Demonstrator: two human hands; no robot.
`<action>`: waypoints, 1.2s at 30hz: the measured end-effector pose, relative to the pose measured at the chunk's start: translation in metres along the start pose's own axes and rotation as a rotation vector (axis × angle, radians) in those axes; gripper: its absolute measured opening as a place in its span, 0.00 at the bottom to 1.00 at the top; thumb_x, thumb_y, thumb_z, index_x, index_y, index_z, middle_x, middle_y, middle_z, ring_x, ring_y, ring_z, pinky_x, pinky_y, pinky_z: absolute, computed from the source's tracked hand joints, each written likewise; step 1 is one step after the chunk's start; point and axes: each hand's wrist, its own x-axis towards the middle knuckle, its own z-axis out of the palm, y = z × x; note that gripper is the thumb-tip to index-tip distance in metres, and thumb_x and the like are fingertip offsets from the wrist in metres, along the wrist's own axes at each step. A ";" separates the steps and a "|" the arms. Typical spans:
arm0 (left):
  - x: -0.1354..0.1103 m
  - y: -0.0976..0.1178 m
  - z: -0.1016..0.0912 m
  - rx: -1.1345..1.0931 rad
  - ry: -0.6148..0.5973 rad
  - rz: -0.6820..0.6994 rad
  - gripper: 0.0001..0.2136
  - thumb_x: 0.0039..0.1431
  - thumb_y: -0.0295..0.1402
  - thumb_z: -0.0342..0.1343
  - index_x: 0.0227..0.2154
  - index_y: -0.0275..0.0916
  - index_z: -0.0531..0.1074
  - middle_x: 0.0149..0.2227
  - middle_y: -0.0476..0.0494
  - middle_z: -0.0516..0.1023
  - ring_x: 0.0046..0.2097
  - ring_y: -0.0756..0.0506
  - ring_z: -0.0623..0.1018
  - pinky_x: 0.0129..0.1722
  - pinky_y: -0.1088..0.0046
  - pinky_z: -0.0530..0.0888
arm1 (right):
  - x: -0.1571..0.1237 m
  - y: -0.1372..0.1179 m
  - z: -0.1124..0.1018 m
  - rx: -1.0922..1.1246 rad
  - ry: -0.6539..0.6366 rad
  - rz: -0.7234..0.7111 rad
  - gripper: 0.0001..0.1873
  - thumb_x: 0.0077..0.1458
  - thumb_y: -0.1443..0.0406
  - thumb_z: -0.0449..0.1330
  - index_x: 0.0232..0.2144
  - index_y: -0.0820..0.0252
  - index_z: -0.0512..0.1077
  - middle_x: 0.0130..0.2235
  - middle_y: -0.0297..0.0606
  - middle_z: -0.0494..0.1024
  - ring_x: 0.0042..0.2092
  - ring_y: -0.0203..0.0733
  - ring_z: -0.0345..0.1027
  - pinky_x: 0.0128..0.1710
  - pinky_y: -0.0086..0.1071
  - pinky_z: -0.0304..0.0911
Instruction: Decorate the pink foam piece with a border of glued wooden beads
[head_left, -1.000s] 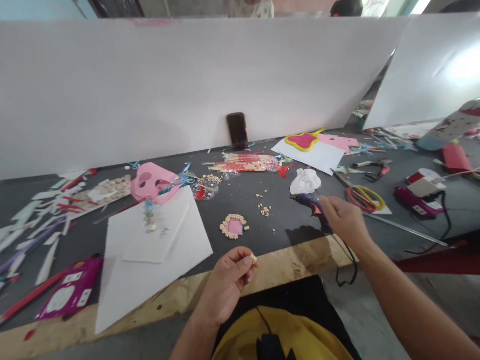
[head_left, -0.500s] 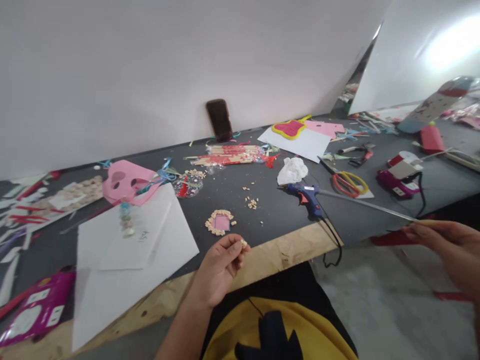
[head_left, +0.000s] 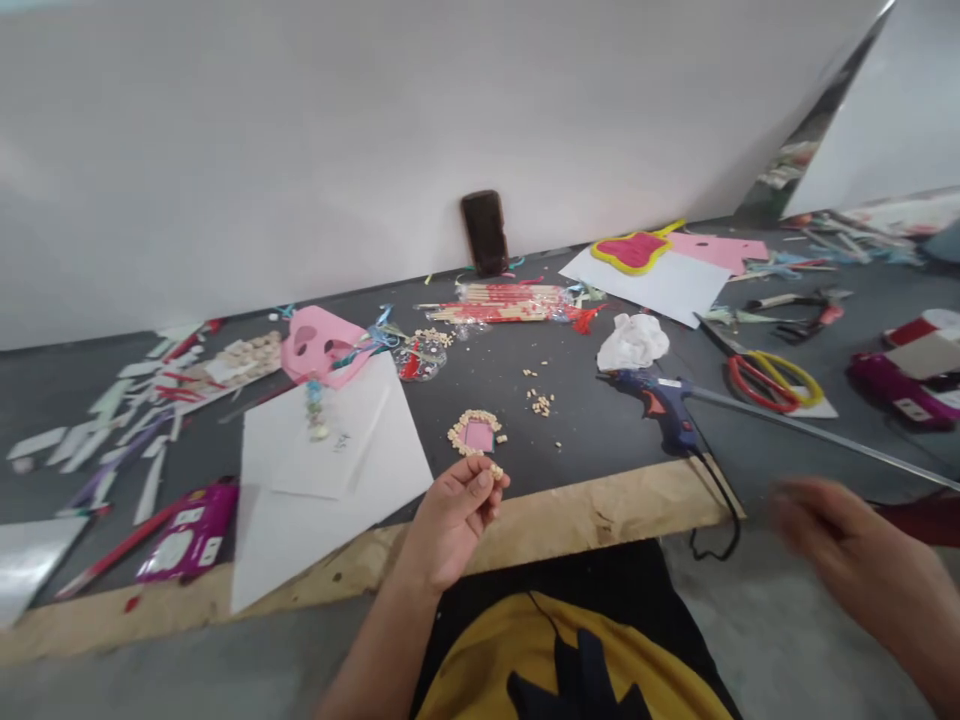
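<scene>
My left hand [head_left: 456,520] is held over the table's wooden front edge, its fingertips pinched on a small pale bead [head_left: 496,471]. Just beyond it lies a small pink card framed with beads [head_left: 475,434]. Loose beads [head_left: 541,403] are scattered further back. My right hand [head_left: 832,525] is off the table to the right, over the floor, smeared by motion. A blue glue gun [head_left: 660,405] lies on the table between the two hands, its black cord hanging over the edge.
White paper sheets [head_left: 330,480] lie left of the left hand, a pink mask [head_left: 319,345] behind them. A phone [head_left: 484,232] leans on the white wall. Crumpled tissue [head_left: 634,342], yellow-red scissors [head_left: 772,378], a long metal rod [head_left: 825,432] and a magenta packet [head_left: 187,530] lie about.
The right hand left the glue gun on the table, swung far right, then came back leftward and lower. The left hand kept its pinch on the bead. The view shifted.
</scene>
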 end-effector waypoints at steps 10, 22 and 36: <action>-0.009 0.001 -0.010 0.055 0.000 0.041 0.11 0.46 0.34 0.68 0.28 0.36 0.72 0.29 0.48 0.76 0.26 0.56 0.68 0.28 0.80 0.64 | 0.066 -0.143 0.131 0.128 -0.322 -0.276 0.12 0.59 0.67 0.54 0.44 0.56 0.73 0.42 0.40 0.78 0.43 0.42 0.71 0.41 0.34 0.67; -0.014 0.010 -0.037 0.200 0.087 0.064 0.10 0.49 0.37 0.65 0.29 0.36 0.73 0.27 0.49 0.74 0.28 0.54 0.66 0.30 0.80 0.62 | 0.093 -0.152 0.175 -0.241 -0.424 -0.057 0.10 0.56 0.57 0.58 0.27 0.54 0.72 0.30 0.33 0.78 0.28 0.39 0.69 0.23 0.31 0.50; -0.011 0.009 -0.041 0.256 0.038 0.019 0.10 0.50 0.39 0.63 0.30 0.37 0.74 0.26 0.50 0.70 0.29 0.52 0.64 0.29 0.78 0.59 | 0.084 -0.145 0.185 -0.096 -0.316 -0.207 0.13 0.61 0.57 0.54 0.32 0.57 0.75 0.32 0.38 0.79 0.35 0.41 0.70 0.36 0.33 0.60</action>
